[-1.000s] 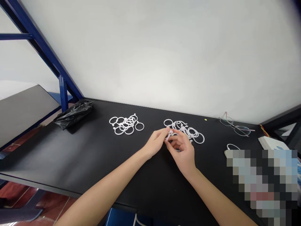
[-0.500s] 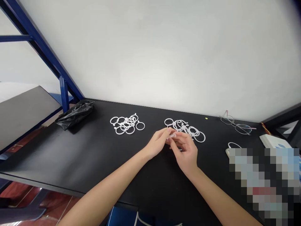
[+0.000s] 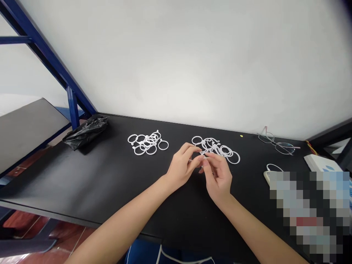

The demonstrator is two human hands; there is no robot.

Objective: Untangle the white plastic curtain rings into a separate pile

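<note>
Both left hand (image 3: 180, 165) & right hand (image 3: 219, 179) pinch a small white pc (image 3: 204, 157), mostly hidden, btwn them, over the desk (image 3: 118, 176) just right of ctr. 1st white ring pile (image 3: 215, 147) lies just beyond, far side; 2nd ring pile (image 3: 150, 140) sits to the left, well apart. Blk plastic bag (image 3: 86, 132) at far left, specs (image 3: 274, 142) at far right nr wall (image 3: 176, 66).

The rings (image 3: 216, 147) in front of you look like smooth white plastic. You face a matt wall (image 3: 178, 73) above a smooth black tabletop (image 3: 68, 176) with a satin sheen. On your left, the bag (image 3: 86, 132) is crinkled, glossy plastic film; the blue frame (image 3: 72, 106) looks like painted metal.
</note>
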